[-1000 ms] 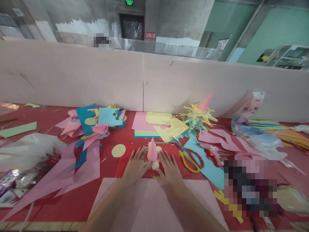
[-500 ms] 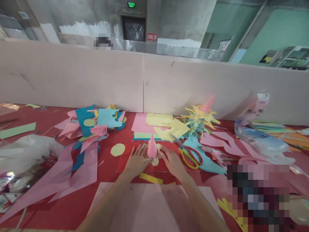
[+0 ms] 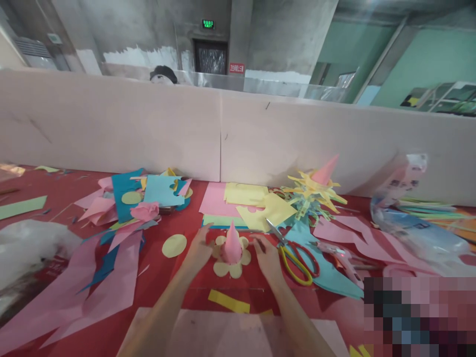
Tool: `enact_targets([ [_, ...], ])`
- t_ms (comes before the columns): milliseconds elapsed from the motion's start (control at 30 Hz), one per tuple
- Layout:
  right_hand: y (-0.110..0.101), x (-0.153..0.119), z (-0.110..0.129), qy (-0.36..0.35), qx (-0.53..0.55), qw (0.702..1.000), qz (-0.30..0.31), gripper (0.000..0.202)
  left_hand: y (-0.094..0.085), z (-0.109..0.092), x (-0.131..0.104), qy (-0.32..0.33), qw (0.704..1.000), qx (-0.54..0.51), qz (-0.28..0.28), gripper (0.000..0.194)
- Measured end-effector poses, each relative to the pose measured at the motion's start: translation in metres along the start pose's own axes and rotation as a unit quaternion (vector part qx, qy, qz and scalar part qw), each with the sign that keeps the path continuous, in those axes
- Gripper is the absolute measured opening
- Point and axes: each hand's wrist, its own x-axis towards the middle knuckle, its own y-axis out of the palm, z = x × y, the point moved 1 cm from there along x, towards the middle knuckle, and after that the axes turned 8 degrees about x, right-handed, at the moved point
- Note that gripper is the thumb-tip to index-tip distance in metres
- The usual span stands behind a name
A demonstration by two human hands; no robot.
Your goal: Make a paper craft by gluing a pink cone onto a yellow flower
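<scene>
A pink paper cone (image 3: pixel 232 244) stands upright in the middle of a pale yellow paper flower (image 3: pixel 235 270), which lies flat on the red work surface. My left hand (image 3: pixel 201 246) is just left of the flower, fingers apart and holding nothing. On the flower's other side, my right hand (image 3: pixel 266 252) is raised a little, fingers bent and apart, also without anything in it. A gap shows between each hand and the petals. Scissors (image 3: pixel 297 260) with red and yellow handles lie half open, right of my right hand. A pale yellow paper disc (image 3: pixel 174 246) lies left of my left hand.
Pink paper scraps (image 3: pixel 122 277) and a plastic bag (image 3: pixel 33 258) lie at left. Yellow sheets (image 3: pixel 247 194) are behind the flower. A spiky paper piece with a pink cone (image 3: pixel 319 183) stands back right, near a pink glue gun (image 3: pixel 340 255). A white partition (image 3: pixel 148 129) closes the back.
Both hands have drawn away from the pink cone to either side, uncovering the yellow petals around it. The camera view has tilted slightly upward.
</scene>
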Motion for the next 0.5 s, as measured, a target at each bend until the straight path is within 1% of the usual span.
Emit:
enact_targets([
  [67,-0.001,0.000,0.000,0.001,-0.002,1.000,-0.003,0.029,0.006,-0.004,0.009,-0.008,0.995,-0.005,-0.095,0.038],
  [100,0.000,0.001,0.000,0.002,-0.003,1.000,-0.003,0.028,0.010,-0.005,0.012,-0.013,0.992,-0.009,-0.127,0.033],
  [133,0.000,0.001,0.001,0.003,-0.004,1.000,-0.001,0.028,0.013,-0.006,0.014,-0.017,0.989,-0.017,-0.144,0.028],
  [200,0.001,0.002,0.002,-0.001,-0.003,1.000,0.012,0.027,0.019,-0.005,0.017,-0.034,0.987,-0.054,-0.148,0.022],
  [267,0.001,0.003,0.004,-0.008,-0.009,1.000,0.024,0.027,0.022,0.000,0.018,-0.054,0.986,-0.083,-0.131,0.017],
  [333,-0.004,0.005,0.008,-0.023,-0.041,0.999,0.017,0.027,0.024,0.004,0.019,-0.037,0.991,-0.079,-0.102,0.017],
  [400,-0.018,0.005,0.012,-0.040,-0.106,0.993,-0.013,0.027,0.024,0.005,0.019,-0.011,0.996,-0.049,-0.078,0.018],
  [433,-0.028,0.004,0.013,-0.045,-0.152,0.987,-0.038,0.026,0.023,0.005,0.019,-0.003,0.997,-0.035,-0.068,0.019],
  [500,-0.053,0.001,0.013,-0.012,-0.251,0.965,-0.073,0.025,0.021,0.002,0.017,0.009,0.999,-0.015,-0.051,0.020],
])
